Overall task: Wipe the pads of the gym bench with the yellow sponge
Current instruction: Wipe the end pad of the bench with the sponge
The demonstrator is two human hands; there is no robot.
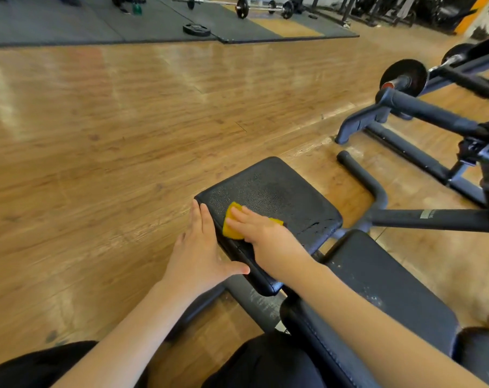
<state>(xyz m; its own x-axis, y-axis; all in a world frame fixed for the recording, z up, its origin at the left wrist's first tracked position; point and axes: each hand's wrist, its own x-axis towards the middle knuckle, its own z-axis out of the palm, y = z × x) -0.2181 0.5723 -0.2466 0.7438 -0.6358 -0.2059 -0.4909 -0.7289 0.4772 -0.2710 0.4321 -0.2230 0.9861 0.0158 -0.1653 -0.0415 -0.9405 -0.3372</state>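
Observation:
The black seat pad [282, 191] of the gym bench lies in front of me, with a damp patch in its middle and cracked vinyl at its right corner. My right hand [263, 233] presses the yellow sponge [231, 228] flat on the pad's near left part. My left hand [201, 247] rests against the pad's left edge with fingers spread, thumb on the side of the pad. The longer back pad [377, 281] runs toward me at the lower right, with white specks on it.
Wooden floor [125, 141] stretches left and ahead. The bench's dark frame and foot bar [372, 186] sit to the right, beside a machine with a weight plate [404, 77]. Barbells [243, 7] and a loose plate [197, 29] lie on black mats far ahead.

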